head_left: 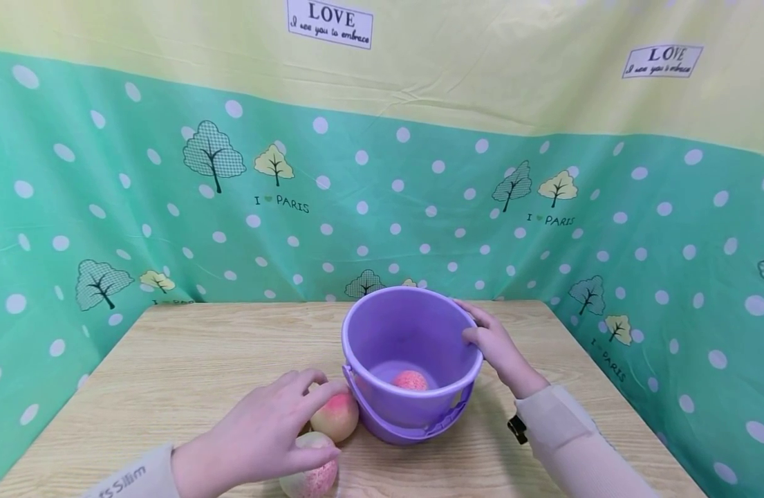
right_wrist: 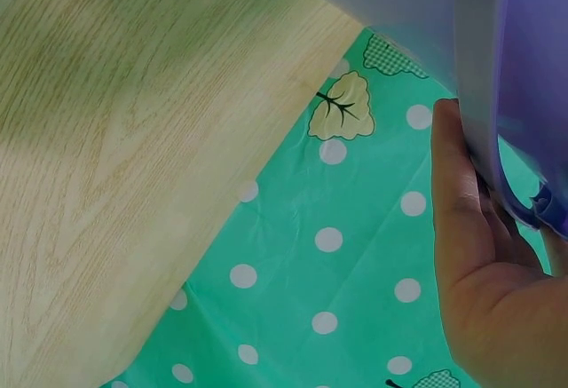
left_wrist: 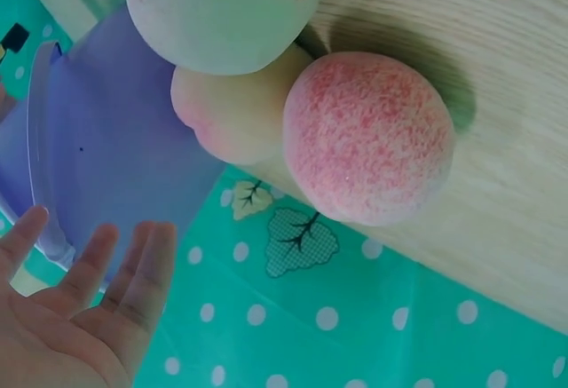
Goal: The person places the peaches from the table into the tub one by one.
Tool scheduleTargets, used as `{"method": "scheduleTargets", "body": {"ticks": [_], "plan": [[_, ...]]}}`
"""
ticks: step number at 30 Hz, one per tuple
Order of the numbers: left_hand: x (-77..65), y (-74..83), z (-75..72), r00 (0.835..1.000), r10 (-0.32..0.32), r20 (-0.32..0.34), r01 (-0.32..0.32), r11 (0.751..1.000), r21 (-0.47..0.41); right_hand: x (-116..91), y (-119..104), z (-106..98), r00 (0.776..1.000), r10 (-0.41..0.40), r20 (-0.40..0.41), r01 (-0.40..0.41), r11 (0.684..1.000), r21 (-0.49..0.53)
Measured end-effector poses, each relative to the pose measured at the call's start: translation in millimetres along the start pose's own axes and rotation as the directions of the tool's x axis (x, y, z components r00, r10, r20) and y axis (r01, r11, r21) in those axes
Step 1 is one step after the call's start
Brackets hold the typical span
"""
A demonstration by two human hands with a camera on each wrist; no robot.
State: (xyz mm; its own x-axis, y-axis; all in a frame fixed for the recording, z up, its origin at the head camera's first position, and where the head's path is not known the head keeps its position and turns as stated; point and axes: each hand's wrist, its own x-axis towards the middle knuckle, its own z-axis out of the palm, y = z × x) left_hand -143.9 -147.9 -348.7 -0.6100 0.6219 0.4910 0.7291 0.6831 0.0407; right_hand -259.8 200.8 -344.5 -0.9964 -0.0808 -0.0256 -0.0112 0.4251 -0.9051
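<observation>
A purple bucket [head_left: 413, 422] stands tilted toward me on the table, with a pink peach [head_left: 410, 380] lying at its bottom. My right hand [head_left: 496, 346] grips the bucket's right rim, thumb inside and fingers along the outer wall. Fingers loosely spread, my left hand [head_left: 263, 425] hovers over the peaches left of the bucket and holds nothing. A yellowish peach with a red top [head_left: 334, 417] sits close to the bucket; a pale pink-speckled peach [head_left: 316, 474] lies nearer me. Three peaches show outside the bucket in the left wrist view, including a pink speckled one [left_wrist: 368, 139]; my hand mostly hides one in the head view.
The light wood table [head_left: 232, 339] extends to both sides of the bucket. Behind it and along the sides hangs a green dotted curtain [head_left: 388, 187] with a yellow upper band. The bucket's handle [head_left: 444, 423] hangs down its front.
</observation>
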Motion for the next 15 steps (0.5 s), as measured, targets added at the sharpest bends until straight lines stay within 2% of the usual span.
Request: {"method": "scheduleTargets", "body": {"ticks": [15], "plan": [[-8.0,2.1,7.1,1.0,0.002,0.003,-0.002,1.0,-0.014,0.0,0.3,0.4,1.0,-0.016,0.005,0.016,1.0,-0.006]]}}
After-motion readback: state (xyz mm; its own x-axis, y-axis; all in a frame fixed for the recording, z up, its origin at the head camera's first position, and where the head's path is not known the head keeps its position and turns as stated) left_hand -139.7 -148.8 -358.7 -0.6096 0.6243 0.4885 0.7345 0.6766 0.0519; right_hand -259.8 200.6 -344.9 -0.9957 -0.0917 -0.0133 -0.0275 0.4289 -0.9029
